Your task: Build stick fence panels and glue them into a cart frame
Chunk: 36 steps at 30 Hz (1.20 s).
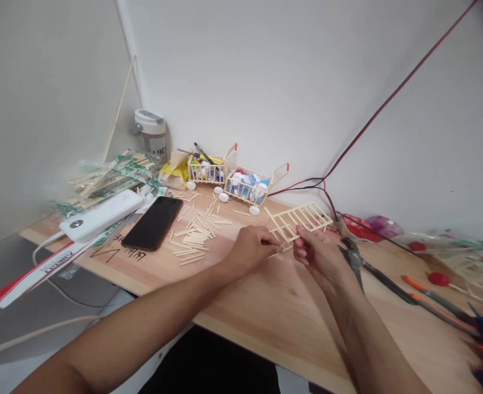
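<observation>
A ladder-like lattice of thin wooden sticks [301, 219] rests over the wooden table [241, 290]. My left hand [253, 249] pinches its near left edge with curled fingers. My right hand [317, 253] grips the near edge of the same lattice from the right, fingers closed. A pile of loose cut sticks [196, 235] lies just left of my left hand.
Two small stick carts with white wheels [208, 169] [247, 189] stand at the back, filled with small items. A black phone [153, 221] and white power bank [99, 216] lie left. Pliers [354, 257], orange-handled tools [434, 301] and red wires [348, 148] lie right.
</observation>
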{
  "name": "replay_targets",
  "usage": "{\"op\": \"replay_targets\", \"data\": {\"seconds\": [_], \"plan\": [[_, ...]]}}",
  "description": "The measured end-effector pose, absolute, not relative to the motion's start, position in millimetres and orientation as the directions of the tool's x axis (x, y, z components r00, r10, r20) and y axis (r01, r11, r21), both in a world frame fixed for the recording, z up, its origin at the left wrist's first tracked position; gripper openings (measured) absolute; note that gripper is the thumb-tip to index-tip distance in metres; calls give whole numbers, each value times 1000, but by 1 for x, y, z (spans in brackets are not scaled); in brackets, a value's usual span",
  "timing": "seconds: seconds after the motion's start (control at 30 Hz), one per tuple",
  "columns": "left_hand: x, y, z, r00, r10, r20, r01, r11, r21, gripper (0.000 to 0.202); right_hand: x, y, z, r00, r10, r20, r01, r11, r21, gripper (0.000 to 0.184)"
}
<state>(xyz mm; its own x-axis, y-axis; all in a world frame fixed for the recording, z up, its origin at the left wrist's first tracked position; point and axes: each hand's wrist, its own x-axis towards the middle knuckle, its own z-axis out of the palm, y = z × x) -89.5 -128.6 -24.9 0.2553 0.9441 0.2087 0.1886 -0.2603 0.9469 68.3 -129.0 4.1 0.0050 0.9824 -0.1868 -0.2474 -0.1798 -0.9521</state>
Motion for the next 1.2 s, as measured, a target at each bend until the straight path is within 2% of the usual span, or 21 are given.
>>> {"op": "replay_targets", "data": {"seconds": [0.43, 0.77, 1.2], "plan": [[-89, -129, -23, 275, 935, 225, 215, -288, 933, 12, 72, -127, 4, 21, 983, -180, -260, -168, -951, 45], [-88, -130, -24, 246, 944, 222, 210, -275, 938, 15, 73, -125, 6, -5, 971, -241, -309, -230, -923, 46], [-88, -129, -27, 244, 941, 234, 191, -283, 940, 13, 74, -126, 4, -9, 979, -203, -285, -197, -938, 40]]}}
